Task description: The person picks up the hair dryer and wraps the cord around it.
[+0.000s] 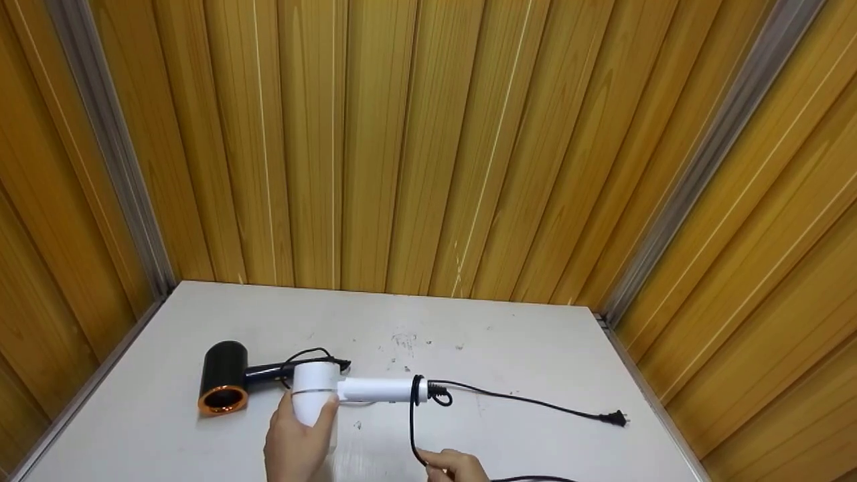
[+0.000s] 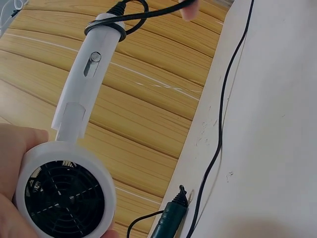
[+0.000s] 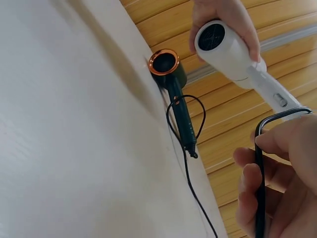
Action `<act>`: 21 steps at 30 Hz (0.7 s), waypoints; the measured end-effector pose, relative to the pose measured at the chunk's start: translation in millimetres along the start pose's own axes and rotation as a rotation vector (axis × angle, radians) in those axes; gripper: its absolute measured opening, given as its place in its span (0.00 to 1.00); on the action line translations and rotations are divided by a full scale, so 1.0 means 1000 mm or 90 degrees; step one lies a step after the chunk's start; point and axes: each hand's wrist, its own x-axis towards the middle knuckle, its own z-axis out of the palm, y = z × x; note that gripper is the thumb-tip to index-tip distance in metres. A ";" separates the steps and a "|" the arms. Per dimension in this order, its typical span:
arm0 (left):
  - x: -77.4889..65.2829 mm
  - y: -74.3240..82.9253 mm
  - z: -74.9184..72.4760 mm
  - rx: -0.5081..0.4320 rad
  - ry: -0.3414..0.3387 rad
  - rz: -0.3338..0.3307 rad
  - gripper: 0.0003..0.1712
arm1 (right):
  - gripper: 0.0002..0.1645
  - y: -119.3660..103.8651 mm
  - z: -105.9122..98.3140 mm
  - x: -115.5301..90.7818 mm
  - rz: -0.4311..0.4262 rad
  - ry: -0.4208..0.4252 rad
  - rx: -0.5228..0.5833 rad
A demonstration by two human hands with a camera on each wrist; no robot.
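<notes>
My left hand (image 1: pixel 298 442) grips the barrel of a white hair dryer (image 1: pixel 378 389), thumb and fingers on either side. The dryer is held up over the table with its handle pointing right; its dark round grille (image 2: pixel 64 198) shows in the left wrist view. A black cord (image 1: pixel 412 428) is wound round the handle's end, beside a small loop at the strain relief. My right hand (image 1: pixel 458 463) pinches this cord between thumb and forefinger below the handle. In the right wrist view, the cord runs down across the curled fingers (image 3: pixel 250 176).
A dark green hair dryer (image 3: pixel 182 114) with an orange-copper rim lies on the white table (image 1: pixel 509 348) at the left, its cord looped around its handle. A black two-pin plug (image 1: pixel 612 418) lies at the right. Wood-patterned panels (image 1: pixel 375 147) wall in the table.
</notes>
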 end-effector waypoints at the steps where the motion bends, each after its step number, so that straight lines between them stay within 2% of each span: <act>1: 0.000 0.000 0.000 -0.002 0.000 0.005 0.42 | 0.16 0.003 0.001 0.002 0.022 0.005 0.007; 7: -0.002 0.000 0.001 -0.013 -0.022 0.003 0.40 | 0.19 0.018 0.001 0.015 0.176 0.037 0.045; 11: -0.001 0.000 -0.001 -0.020 -0.041 -0.010 0.42 | 0.22 0.025 -0.003 0.021 0.239 0.052 0.072; 16: -0.002 -0.002 -0.003 -0.017 -0.047 -0.013 0.42 | 0.28 0.034 -0.013 0.026 0.246 0.080 0.084; 21: -0.003 -0.006 -0.002 -0.014 -0.075 -0.012 0.44 | 0.24 0.037 -0.022 0.033 0.227 0.102 0.087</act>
